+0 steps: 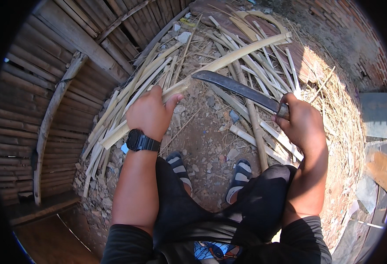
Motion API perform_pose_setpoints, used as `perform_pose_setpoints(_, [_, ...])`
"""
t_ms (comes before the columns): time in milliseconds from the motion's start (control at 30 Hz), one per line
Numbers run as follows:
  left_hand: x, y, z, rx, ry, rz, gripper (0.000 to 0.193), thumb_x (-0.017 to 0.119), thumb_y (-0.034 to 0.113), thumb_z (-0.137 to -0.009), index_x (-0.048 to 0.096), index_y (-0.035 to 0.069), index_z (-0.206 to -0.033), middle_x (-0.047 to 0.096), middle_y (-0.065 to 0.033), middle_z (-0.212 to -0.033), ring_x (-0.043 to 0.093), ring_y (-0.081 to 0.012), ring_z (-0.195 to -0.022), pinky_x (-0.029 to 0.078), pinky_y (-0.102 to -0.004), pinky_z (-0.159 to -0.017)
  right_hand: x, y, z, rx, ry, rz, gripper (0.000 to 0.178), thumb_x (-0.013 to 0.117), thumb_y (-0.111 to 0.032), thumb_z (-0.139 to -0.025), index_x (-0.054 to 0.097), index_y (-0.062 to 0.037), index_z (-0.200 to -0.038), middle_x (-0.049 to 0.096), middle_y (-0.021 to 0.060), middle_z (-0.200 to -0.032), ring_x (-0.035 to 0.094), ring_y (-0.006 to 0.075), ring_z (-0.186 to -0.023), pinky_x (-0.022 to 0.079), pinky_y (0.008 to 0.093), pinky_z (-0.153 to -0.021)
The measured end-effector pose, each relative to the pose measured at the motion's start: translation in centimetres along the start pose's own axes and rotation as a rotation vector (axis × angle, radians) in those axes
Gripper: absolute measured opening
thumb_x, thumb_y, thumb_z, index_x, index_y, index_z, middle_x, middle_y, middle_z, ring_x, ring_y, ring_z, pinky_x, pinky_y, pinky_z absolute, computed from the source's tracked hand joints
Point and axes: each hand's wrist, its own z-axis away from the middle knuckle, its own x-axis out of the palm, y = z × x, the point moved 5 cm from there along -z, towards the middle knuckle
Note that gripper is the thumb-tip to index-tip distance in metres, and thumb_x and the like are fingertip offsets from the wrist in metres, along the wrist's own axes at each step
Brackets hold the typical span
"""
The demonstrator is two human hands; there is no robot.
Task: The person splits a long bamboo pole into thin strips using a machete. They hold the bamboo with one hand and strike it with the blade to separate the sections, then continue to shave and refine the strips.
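Note:
My left hand is closed around a long pale bamboo strip, which slants from beside my left wrist up toward the far right. In my right hand is the handle of a machete with a dark, slightly curved blade. The blade points left, and its tip lies at or just over the strip, a little beyond my left fingers; whether it touches cannot be made out. A black watch sits on my left wrist.
Split bamboo strips lie piled at the left, with more strips at the far right. A round pole lies between my feet and the right pile. A bamboo slat wall stands left, a brick wall far right. Rubble and straw litter the ground.

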Motion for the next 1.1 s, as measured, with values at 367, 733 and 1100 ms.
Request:
perform_pose_setpoints(367, [1.2,0.0,-0.4,-0.014,-0.100,-0.043,0.054,0.063,0.061,-0.085,0.065,0.007,-0.087,0.067,-0.0152,-0.071,0.067,-0.0352,-0.068,0.052,-0.0462,-0.058,2.1,-3.1,0.8,-0.202,0.112,0.043,0.038,0.076,-0.034,-0.080,0.058,-0.0042,-0.094,0.066,0.0151,-0.072,0.067,0.0348,-0.070,0.054,0.0420,-0.061])
perform_pose_setpoints(733, [1.4,1.1,0.1,0.041,-0.100,-0.024,0.054,0.063,0.062,-0.084,0.064,0.009,-0.087,0.068,-0.0138,-0.070,0.068,-0.0349,-0.066,0.052,-0.0461,-0.058,5.0,-3.2,-2.1,-0.099,-0.018,0.030,0.037,0.071,-0.037,-0.086,0.060,-0.0030,-0.098,0.069,0.0159,-0.084,0.069,0.0350,-0.084,0.054,0.0447,-0.074])
perform_pose_setpoints(1100, [1.2,1.4,0.5,0.106,-0.126,-0.043,0.052,0.065,0.062,-0.082,0.064,0.010,-0.085,0.068,-0.0106,-0.073,0.067,-0.0313,-0.066,0.052,-0.0439,-0.059,6.7,1.8,-4.6,0.191,-0.184,-0.069,0.039,0.067,-0.040,-0.090,0.063,-0.0043,-0.105,0.070,0.0178,-0.102,0.065,0.0362,-0.102,0.051,0.0447,-0.088])
